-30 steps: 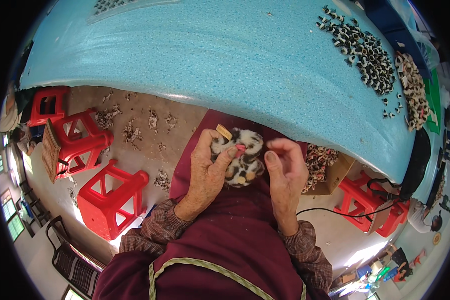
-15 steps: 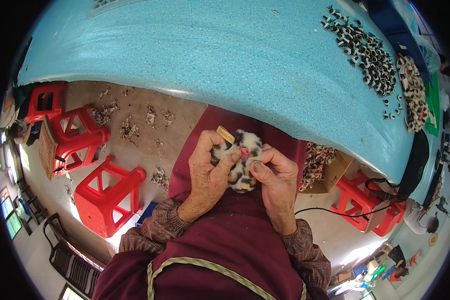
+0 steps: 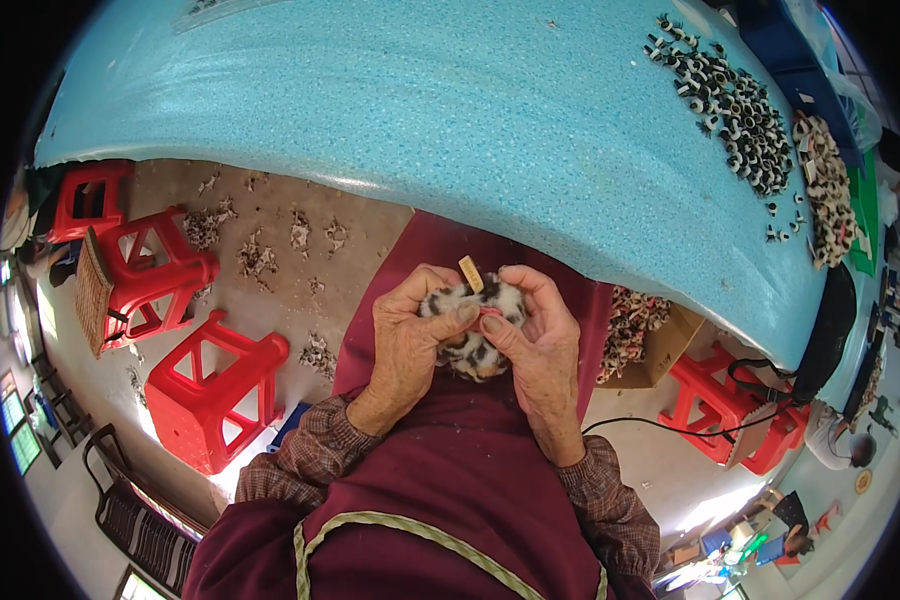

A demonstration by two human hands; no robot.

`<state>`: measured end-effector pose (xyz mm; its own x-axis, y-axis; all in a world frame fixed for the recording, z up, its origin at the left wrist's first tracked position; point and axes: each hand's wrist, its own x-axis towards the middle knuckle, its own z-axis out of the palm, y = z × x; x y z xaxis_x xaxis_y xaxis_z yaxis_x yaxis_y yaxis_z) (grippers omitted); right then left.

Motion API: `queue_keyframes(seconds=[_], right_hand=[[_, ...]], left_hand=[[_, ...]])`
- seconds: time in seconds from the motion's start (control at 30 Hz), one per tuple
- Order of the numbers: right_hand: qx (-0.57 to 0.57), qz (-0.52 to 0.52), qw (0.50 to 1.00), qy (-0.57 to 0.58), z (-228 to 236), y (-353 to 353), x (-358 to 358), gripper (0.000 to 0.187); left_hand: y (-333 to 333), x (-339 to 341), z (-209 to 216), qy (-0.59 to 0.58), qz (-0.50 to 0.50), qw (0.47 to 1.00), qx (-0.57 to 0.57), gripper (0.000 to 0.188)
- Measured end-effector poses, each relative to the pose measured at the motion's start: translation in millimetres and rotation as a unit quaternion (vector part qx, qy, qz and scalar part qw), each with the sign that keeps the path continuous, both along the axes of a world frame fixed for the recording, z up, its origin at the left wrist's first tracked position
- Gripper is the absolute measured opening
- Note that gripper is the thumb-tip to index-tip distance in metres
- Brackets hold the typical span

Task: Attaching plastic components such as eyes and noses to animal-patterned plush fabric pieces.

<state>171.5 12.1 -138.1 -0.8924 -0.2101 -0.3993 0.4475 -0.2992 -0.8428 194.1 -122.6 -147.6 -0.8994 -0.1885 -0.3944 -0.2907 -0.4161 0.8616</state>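
Three red stools (image 3: 192,415) stand on the floor (image 3: 300,300) at our left. Our left hand (image 3: 410,332) clamps thumb and fingers on a spotted plush toy (image 3: 475,358) above our maroon apron (image 3: 450,455), its yellowish tag (image 3: 471,273) pointing up. Our right hand (image 3: 547,345) grips the toy's other side, thumb at its pink patch (image 3: 490,311). Rightward, black-and-white parts (image 3: 738,125) lie heaped on the blue table (image 3: 420,120).

The left forearm (image 3: 315,455) slants up and rightward from the bottom of the frame, the right forearm (image 3: 612,495) up and leftward. Near the frame's centre, the left hand (image 3: 410,330) and right hand (image 3: 547,345) face each other, fingers curled, both thumbs pointing inward with their tips close together.
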Motion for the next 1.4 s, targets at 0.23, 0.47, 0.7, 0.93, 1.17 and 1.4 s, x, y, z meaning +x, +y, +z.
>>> queue_keyframes(seconds=[0.23, 0.47, 0.7, 0.93, 1.17, 1.4], right_hand=[[0.114, -0.007, 0.992, 0.052, -2.2, -0.5, 1.6, 0.025], [0.333, 0.056, 0.924, 0.18, 2.5, -4.9, -3.6, 0.022], [0.267, 0.095, 0.949, 0.14, -12.3, 3.1, -5.0, 0.024], [0.05, 0.065, 0.994, -0.072, -12.0, 5.1, 0.5, 0.022], [0.284, 0.043, 0.956, 0.064, -19.2, -6.6, 2.5, 0.016], [0.239, 0.064, 0.968, 0.037, -19.2, -1.9, 1.7, 0.019]], left_hand=[[0.8, 4.1, -9.7, -0.023, 0.021, 0.993, 0.112, 0.011], [2.2, 2.6, -9.6, -0.072, 0.045, 0.989, 0.117, 0.009], [3.5, 2.3, -8.7, 0.01, -0.027, 0.988, -0.153, 0.013], [4.9, 0.2, -6.5, 0.021, 0.0, 0.994, -0.105, 0.017], [3.2, 0.4, -13.8, 0.052, -0.007, 0.978, -0.202, 0.019], [-5.5, -3.1, -12.2, -0.002, -0.005, 0.989, -0.148, 0.02]])
